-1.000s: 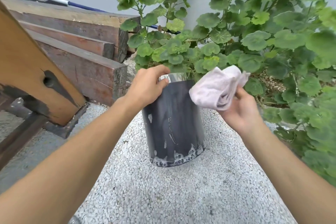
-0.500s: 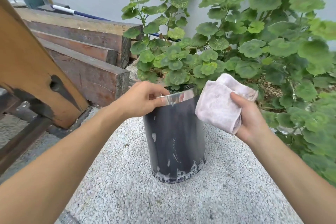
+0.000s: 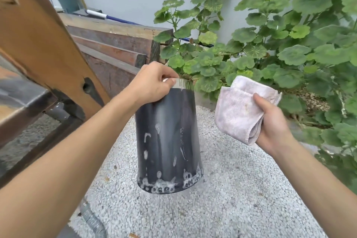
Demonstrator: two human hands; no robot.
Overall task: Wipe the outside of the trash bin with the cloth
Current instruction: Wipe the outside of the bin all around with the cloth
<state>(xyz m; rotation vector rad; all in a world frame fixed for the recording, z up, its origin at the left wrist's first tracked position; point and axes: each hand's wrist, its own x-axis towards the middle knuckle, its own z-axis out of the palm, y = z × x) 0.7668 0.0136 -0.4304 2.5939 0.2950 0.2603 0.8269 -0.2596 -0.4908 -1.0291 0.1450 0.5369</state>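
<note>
A black trash bin point(image 3: 170, 141) with a shiny metal rim stands on white gravel, streaked with soap foam that gathers along its base. My left hand point(image 3: 152, 85) pinches the rim at the top left and the bin leans slightly. A folded pale pink cloth point(image 3: 241, 110) is gripped in my right hand point(image 3: 270, 121), which hovers to the right of the bin's upper part, a short gap away from its wall.
Large-leafed green plants point(image 3: 280, 54) crowd the back and right. Stacked wooden beams point(image 3: 116, 44) lie behind the bin, and a slanted wooden board point(image 3: 42, 40) stands at the left. A grey hose point(image 3: 92, 220) lies on the gravel near my left arm.
The cloth in my right hand has come down from rim height to beside the bin's upper wall. My left hand kept its hold on the rim while the view shifted.
</note>
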